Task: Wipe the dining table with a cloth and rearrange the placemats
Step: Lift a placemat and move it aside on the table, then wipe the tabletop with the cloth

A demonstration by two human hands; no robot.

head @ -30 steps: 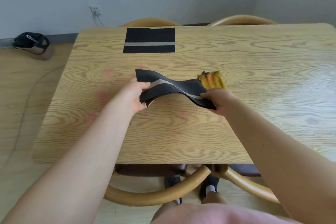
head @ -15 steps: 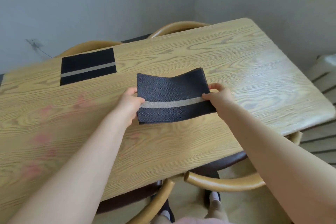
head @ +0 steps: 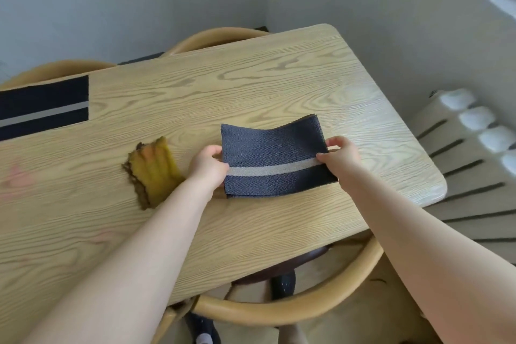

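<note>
Both hands hold a dark blue placemat stack (head: 272,153) with a pale stripe, just above the right part of the wooden dining table (head: 251,86). My left hand (head: 208,166) pinches its left edge and my right hand (head: 339,152) pinches its right edge. The stack sags slightly in the middle, and layered edges show at its near side. A crumpled yellow cloth (head: 153,172) lies on the table to the left of my left hand, apart from it. Another dark striped placemat (head: 42,109) lies flat at the far left, cut off by the frame.
Curved wooden chairs stand at the near side (head: 279,307) and the far side (head: 212,38) of the table. A white radiator (head: 474,131) runs along the wall to the right. Faint pink marks (head: 16,179) show on the tabletop at the left.
The placemat stack went from twisted to nearly flat and moved right toward the table's right end. My view swung right, and the yellow cloth is now uncovered to the left of my hands.
</note>
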